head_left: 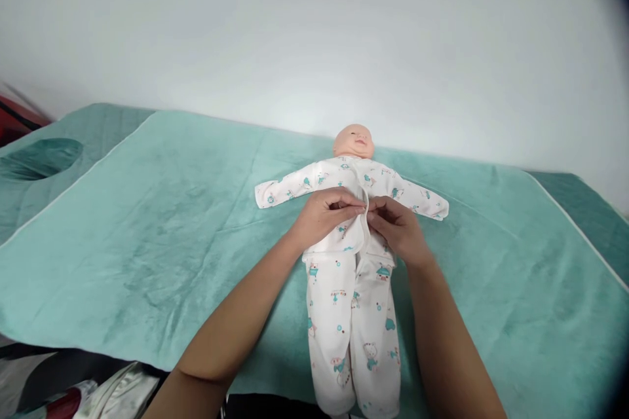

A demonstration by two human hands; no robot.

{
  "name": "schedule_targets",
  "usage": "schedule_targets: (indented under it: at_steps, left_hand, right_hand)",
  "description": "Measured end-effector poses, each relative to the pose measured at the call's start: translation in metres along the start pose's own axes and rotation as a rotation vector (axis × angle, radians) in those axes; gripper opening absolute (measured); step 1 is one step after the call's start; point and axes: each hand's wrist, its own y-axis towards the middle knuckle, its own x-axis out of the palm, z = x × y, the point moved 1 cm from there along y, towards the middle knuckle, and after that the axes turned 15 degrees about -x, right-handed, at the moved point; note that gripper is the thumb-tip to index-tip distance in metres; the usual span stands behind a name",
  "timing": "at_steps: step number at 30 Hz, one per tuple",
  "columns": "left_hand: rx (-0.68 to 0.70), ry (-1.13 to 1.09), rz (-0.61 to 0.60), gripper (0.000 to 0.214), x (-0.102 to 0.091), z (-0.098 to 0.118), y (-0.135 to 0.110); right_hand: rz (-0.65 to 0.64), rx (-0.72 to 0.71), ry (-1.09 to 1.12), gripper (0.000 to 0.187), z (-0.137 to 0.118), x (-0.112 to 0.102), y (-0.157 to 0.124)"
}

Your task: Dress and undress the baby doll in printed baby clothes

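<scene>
A baby doll point(353, 141) lies on its back on a teal towel point(162, 229), head toward the wall, arms spread. It wears a white printed top point(314, 180) and matching white printed trousers point(344, 327). My left hand point(322, 215) pinches the left edge of the top's front opening at the doll's chest. My right hand point(397, 228) pinches the opposite edge, fingertips meeting the left hand's at the middle seam. Both hands are closed on the fabric.
The towel covers a teal-sheeted bed point(590, 209) against a white wall point(314, 33). A round dark hollow point(42, 157) shows in the bed at far left. Crumpled fabric and bags point(88, 396) lie below the bed's near edge at bottom left.
</scene>
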Motion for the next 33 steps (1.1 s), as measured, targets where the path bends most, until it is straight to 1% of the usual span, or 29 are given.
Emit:
schedule_targets:
  at_steps: [3,7,10,13,15,17,19,22,24,30,33]
  left_hand:
    - [0.026,0.001,0.017,0.02,0.0,-0.001,0.0]
    - [0.054,0.043,0.006,0.019,-0.002,0.001,0.0]
    - [0.056,0.096,-0.034,0.021,-0.004,0.003,-0.001]
    - [0.028,0.12,-0.039,0.021,-0.006,0.004,-0.001]
    - [-0.009,0.113,-0.023,0.02,-0.005,0.003,-0.001]
    - [-0.055,0.1,0.01,0.02,-0.004,0.002,-0.001]
    - [-0.073,0.086,0.048,0.021,-0.003,0.0,-0.001]
    - [-0.021,0.11,0.089,0.02,-0.001,0.0,-0.003]
    - [0.012,0.15,0.102,0.018,0.0,-0.001,-0.003]
    - [0.001,0.102,0.079,0.022,-0.001,-0.007,0.0]
    - [0.003,0.139,0.068,0.022,-0.004,-0.006,-0.001]
  right_hand:
    - [0.029,-0.023,-0.045,0.027,0.001,0.003,0.001]
    - [0.151,-0.041,-0.158,0.025,0.0,0.012,0.0]
    - [0.228,-0.123,-0.284,0.022,-0.002,0.019,-0.002]
    - [0.244,-0.188,-0.369,0.017,-0.004,0.021,-0.002]
    - [0.22,-0.174,-0.353,0.017,-0.004,0.02,-0.002]
    - [0.187,-0.133,-0.289,0.018,-0.004,0.017,-0.001]
    - [0.18,-0.097,-0.213,0.022,-0.004,0.015,0.0]
    - [0.195,-0.063,-0.134,0.025,-0.002,0.013,0.001]
    - [0.18,-0.051,-0.108,0.026,-0.001,0.012,0.002]
    - [0.117,-0.057,-0.058,0.023,0.0,0.008,0.002]
    - [0.139,-0.056,-0.041,0.02,0.001,0.008,0.001]
